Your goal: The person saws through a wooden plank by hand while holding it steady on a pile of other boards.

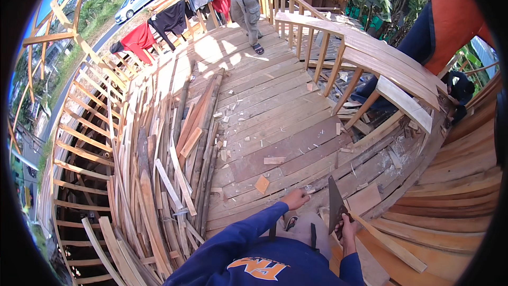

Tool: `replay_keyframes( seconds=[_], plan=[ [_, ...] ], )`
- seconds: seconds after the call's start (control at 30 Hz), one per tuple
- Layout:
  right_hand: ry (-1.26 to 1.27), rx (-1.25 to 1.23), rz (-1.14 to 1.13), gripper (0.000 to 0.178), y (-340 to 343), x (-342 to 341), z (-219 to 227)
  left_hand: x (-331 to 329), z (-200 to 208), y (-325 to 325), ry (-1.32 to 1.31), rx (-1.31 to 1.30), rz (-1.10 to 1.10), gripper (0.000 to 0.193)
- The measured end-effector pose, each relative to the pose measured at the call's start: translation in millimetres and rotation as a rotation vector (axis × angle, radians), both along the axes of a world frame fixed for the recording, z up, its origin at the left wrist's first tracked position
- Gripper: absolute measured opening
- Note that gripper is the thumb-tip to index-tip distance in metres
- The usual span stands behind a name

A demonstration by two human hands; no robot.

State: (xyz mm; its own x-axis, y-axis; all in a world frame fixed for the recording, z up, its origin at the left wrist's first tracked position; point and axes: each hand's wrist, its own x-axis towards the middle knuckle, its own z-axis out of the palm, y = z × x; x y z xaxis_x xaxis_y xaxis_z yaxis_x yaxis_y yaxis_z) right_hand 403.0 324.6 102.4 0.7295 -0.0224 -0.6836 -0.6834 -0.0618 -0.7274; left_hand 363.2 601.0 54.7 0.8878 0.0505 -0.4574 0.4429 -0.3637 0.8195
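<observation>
My right hand [347, 233] grips a handsaw, its dark blade [333, 201] pointing up and away from me. Just beside that hand a long narrow wooden strip [394, 246] slants down to the right. In front of my body hovers my left hand [295, 199], fingers curled closed; whether it holds anything small I cannot make out. A square wood offcut [261, 184] and a short board piece [274, 161] lie on the planks beyond it. A flat board piece [365, 200] rests to the right of the saw blade.
Long boards and poles [159, 180] are piled at left, beside an open slatted frame [82, 153]. A wooden railing [365, 55] runs along the right. One person [247, 5] stands far ahead; another in orange [455, 21] is close at right. Offcuts and shavings litter the deck [254, 116].
</observation>
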Motion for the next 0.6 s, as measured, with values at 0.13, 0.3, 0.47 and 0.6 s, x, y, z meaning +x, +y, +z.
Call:
replay_keyframes(
  seconds=[0.13, 0.3, 0.47, 0.6],
  plan=[
    [-0.01, 0.096, -0.342, 0.02, -17.2, 36.1, -15.0, 110.4, 3.7, 4.3, -0.043, 0.111, -0.15, 0.035],
    [-0.178, -0.129, -0.545, 0.021, -34.9, 71.8, -24.3, 238.4, 35.6, -8.1, -0.056, 0.138, -0.31, 0.036],
    [-0.369, -0.22, -0.749, 0.019, -43.6, 133.8, -3.8, 366.2, 15.2, -40.5, -0.264, 0.234, -0.489, 0.031],
    [-0.485, -0.287, -0.859, 0.021, -41.9, 178.7, 38.6, 481.4, 49.4, -71.7, -0.472, 0.467, -0.569, 0.038]
  ],
)
